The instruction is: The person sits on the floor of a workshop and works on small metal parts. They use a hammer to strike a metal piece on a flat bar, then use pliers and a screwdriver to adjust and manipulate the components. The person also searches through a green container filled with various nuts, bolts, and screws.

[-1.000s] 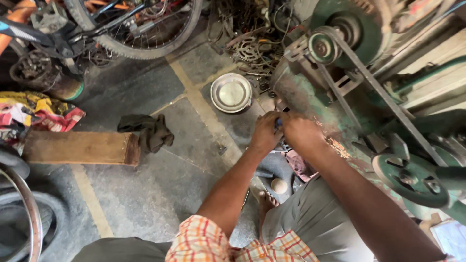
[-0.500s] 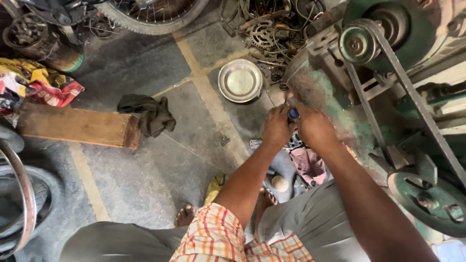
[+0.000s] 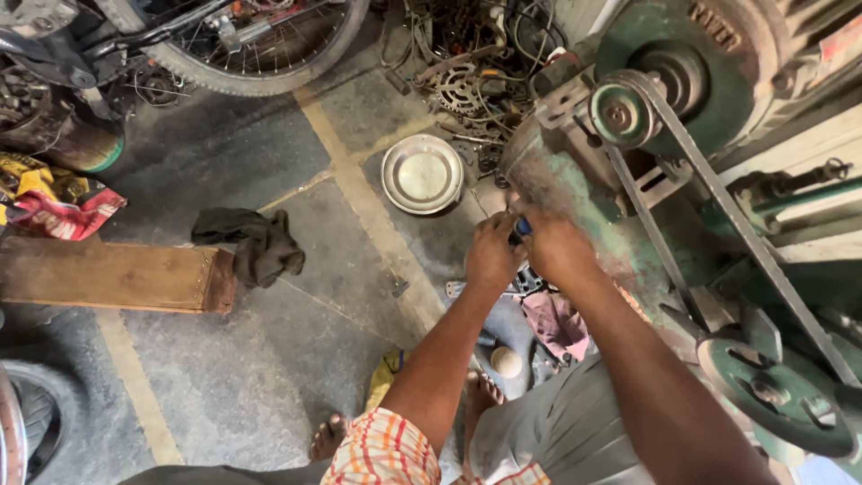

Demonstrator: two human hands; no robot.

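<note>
Two hands meet at centre: left hand [image 3: 492,256] and right hand [image 3: 557,251], fingers curled around one small blue-tipped tool [image 3: 521,229], touching the green machine [image 3: 575,180]. One steel plate [image 3: 422,173] at 10 o'clock; bare floor [image 3: 269,359] at 8.

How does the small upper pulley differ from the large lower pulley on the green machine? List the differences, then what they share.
The small upper pulley sits beside the motor housing, just above the hands; the large lower pulley sits lower, near the picture's corner. The upper pulley is clearly smaller and its face looks plain; the lower pulley shows raised ribs. Both are green, round and joined by one dark belt.
</note>
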